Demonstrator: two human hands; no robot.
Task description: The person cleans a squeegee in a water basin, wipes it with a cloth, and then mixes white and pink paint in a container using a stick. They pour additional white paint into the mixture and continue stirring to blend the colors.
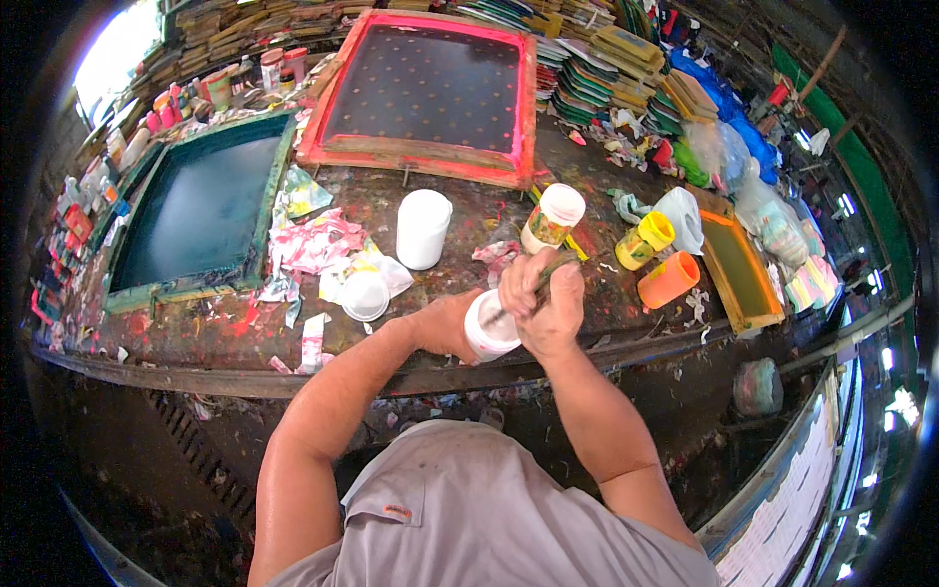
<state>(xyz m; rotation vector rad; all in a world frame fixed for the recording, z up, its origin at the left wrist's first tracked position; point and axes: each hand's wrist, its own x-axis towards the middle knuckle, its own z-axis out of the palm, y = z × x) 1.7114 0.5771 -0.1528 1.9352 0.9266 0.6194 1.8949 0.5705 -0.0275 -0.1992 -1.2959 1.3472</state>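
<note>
Currently, a white jar (494,338) is gripped by the left hand (447,325), fingers curled around its side, near the front edge of the tabletop (380,203), while a thin tool (551,273), apparently dipped inside, is clasped in the tightly folded right hand (544,301). Should the tool be pressed too hard sideways, the jar could be tipped and spilled.

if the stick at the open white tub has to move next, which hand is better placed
Probably the right hand: it grips the stick above the open white tub, while the left hand is occupied holding the tub's left side.
</note>
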